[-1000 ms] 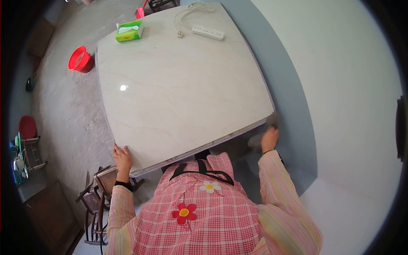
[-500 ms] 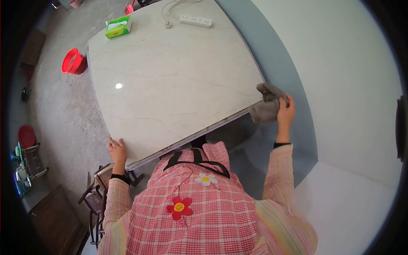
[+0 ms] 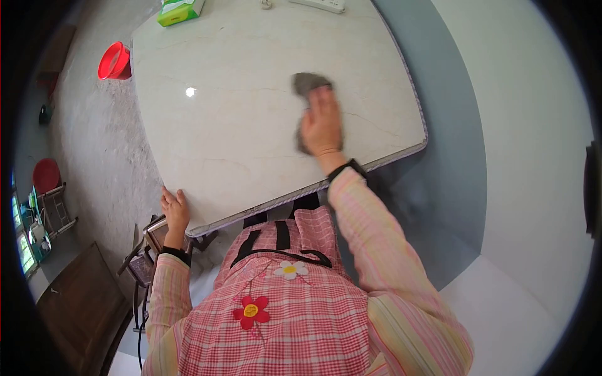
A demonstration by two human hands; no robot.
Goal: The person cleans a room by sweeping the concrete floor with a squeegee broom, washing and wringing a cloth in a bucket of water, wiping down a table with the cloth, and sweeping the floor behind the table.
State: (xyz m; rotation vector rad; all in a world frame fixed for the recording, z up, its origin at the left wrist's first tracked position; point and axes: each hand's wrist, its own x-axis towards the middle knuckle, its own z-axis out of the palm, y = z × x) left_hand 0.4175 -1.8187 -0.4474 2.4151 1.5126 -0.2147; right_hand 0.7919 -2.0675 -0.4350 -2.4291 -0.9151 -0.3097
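My right hand (image 3: 323, 127) presses a grey cloth (image 3: 307, 83) flat against the pale marble-patterned tabletop (image 3: 244, 138). The cloth bunches out beyond my fingertips and along the side of the palm, and the hand is slightly blurred. At the table's near left edge, my left hand (image 3: 175, 210) rests with thumb and forefinger apart. It touches the rim and holds nothing loose.
A green tissue box (image 3: 180, 11) and a white power strip (image 3: 321, 5) lie at the table's far side. On the floor to the left stand a red bucket (image 3: 115, 61) and a wooden chair (image 3: 153, 235). A wall (image 3: 527, 138) runs close along the right.
My right hand has brought the cloth from the table's near right corner inward and left onto the tabletop. My left hand stays at the left edge. The view has shifted slightly.
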